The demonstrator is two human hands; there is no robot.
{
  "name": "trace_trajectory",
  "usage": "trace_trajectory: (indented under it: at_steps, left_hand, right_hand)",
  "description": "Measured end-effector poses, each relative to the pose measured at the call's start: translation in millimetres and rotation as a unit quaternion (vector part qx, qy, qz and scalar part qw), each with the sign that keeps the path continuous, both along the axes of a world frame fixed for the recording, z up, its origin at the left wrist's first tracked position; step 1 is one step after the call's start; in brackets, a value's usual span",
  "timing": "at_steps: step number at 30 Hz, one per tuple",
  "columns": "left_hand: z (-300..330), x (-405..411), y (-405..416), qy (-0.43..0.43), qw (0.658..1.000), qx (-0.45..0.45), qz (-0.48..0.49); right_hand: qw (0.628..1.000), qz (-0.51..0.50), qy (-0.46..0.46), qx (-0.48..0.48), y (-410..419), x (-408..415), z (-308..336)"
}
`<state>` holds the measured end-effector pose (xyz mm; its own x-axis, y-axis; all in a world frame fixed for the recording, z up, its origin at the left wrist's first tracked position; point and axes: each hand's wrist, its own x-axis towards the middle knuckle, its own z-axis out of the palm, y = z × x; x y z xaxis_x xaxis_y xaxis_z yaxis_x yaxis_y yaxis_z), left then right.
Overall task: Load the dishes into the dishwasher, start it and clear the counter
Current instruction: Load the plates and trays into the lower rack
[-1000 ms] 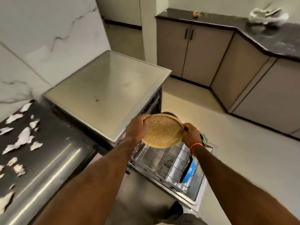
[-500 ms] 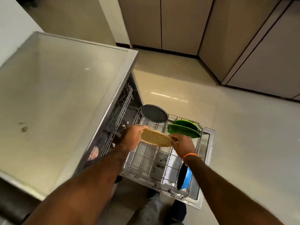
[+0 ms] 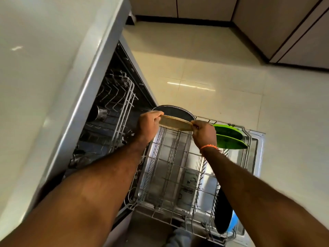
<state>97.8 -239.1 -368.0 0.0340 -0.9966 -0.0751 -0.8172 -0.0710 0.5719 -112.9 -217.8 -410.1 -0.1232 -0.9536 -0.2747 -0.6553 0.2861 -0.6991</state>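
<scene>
Since a moment ago the round speckled tan plate, gripped at its left rim by the left hand and pinched at its right by the right hand, has dropped edge-on to just above the pulled-out grey wire lower rack, so slotting it looks imminent.

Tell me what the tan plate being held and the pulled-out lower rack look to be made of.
Tan plate: probably speckled melamine or wheat-straw plastic, matte; the grainy surface suggests it, though ceramic isn't ruled out. Lower rack: metal wire with pale grey coating, judging by thin rods with soft sheen.
</scene>
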Motion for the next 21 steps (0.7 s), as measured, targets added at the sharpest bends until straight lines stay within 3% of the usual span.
trace_trajectory:
  at_steps: [10,17,21]
  left_hand:
    - [-57,-13,-27,0.020,0.999,-0.006,-0.040]
    - [-48,0,-27,-0.025,0.996,-0.064,-0.063]
    - [-47,12,-22,-0.037,0.997,-0.022,-0.060]
  right_hand:
    - [0.996,-0.082,0.007,0.038,-8,-9,-48]
    - [0.998,-0.051,0.017,-0.024,1,-1,-42]
    - [0.999,-0.040,0.007,0.021,-2,11,-42]
